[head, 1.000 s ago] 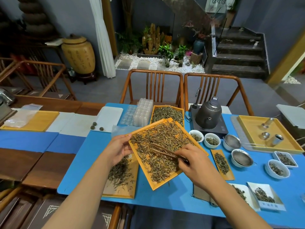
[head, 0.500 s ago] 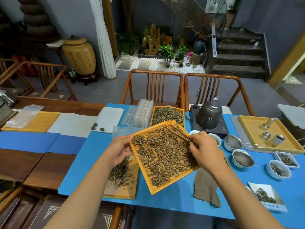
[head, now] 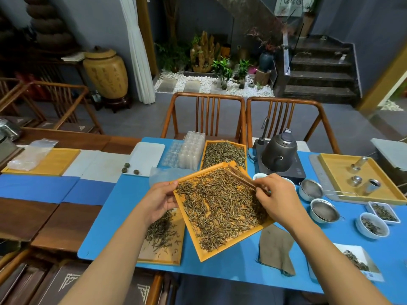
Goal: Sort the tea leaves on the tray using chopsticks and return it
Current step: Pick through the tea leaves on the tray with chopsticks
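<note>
The right hand (head: 278,201) covers the near ends of the chopsticks (head: 241,177) and the tray's (head: 222,253) right edge; a white cup (head: 257,176) peeks out behind it — contents unseen; the paper sheet (head: 361,264) with leaves lies partly under the forearm.

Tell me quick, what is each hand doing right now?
Left hand: grips the edge of the orange tray of tea leaves.
Right hand: holds the chopsticks over the leaves.
</note>
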